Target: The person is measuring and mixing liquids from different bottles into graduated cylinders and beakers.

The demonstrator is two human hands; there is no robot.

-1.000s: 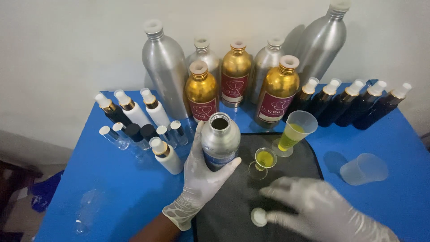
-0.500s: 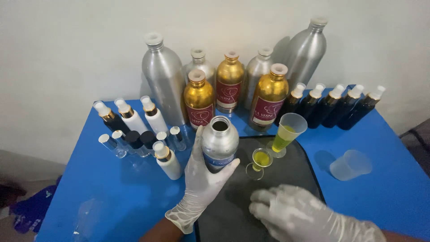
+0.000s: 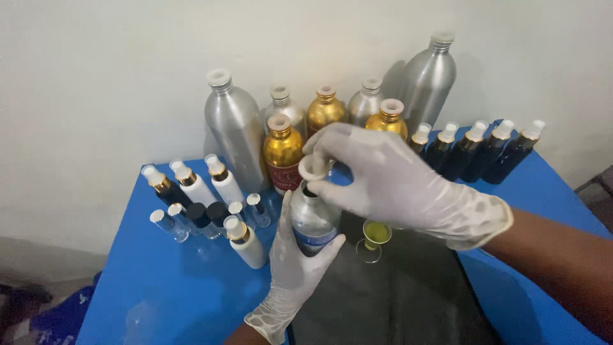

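My left hand [image 3: 290,268], in a white glove, grips a short silver bottle [image 3: 313,220] with a blue label, standing upright on a black mat [image 3: 396,300]. My right hand [image 3: 389,182], also gloved, holds a small white cap [image 3: 313,168] just above the bottle's open neck. A small glass funnel-like cup of yellow liquid [image 3: 375,234] stands on the mat right beside the bottle, below my right palm.
On the blue table [image 3: 172,287], tall silver bottles [image 3: 235,128] and gold bottles [image 3: 283,150] stand at the back by the wall. A row of dark bottles [image 3: 491,150] is at the right, white and small vials [image 3: 211,204] at the left.
My right hand picked the white cap up off the mat and carried it up over the silver bottle's neck. The left hand kept its grip on the bottle.
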